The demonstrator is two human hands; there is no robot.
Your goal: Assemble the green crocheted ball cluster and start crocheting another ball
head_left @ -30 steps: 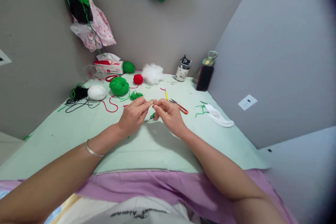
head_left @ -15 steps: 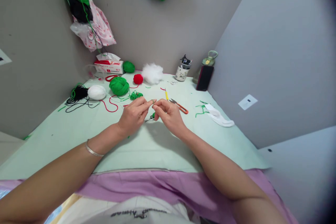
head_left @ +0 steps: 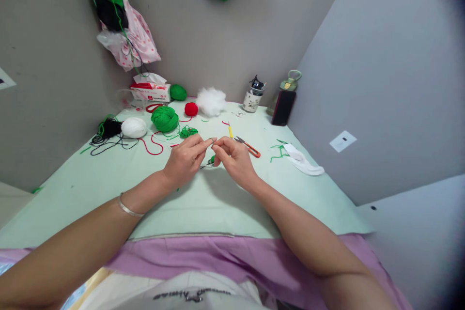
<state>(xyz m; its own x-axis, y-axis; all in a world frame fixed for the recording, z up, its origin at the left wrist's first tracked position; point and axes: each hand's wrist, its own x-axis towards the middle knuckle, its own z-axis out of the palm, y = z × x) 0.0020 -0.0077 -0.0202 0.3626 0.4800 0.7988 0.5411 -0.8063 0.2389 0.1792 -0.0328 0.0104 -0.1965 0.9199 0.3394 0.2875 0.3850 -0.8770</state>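
My left hand (head_left: 184,157) and my right hand (head_left: 234,159) meet above the middle of the table, fingertips nearly touching. Both are closed in a pinch on a thin strand of green yarn (head_left: 212,141), mostly hidden by the fingers. Just below, a small green yarn piece (head_left: 212,160) with dark and white strands shows between the hands; whether it hangs or rests on the table I cannot tell. Right of my right hand lie orange-handled thread snips (head_left: 250,148) and a yellow-handled tool (head_left: 230,131). A small green yarn tangle (head_left: 188,131) sits just beyond my left hand.
Farther left are a green yarn ball (head_left: 164,119), a white yarn ball (head_left: 134,128), black yarn (head_left: 110,129) and a red ball (head_left: 191,109). White stuffing (head_left: 211,101), a pen cup (head_left: 252,100) and a phone (head_left: 284,108) stand along the back. White cloth (head_left: 304,161) lies right.
Almost nothing differs. Both hands keep the same pinch and place, with only a very slight shift of the fingertips around the strand.
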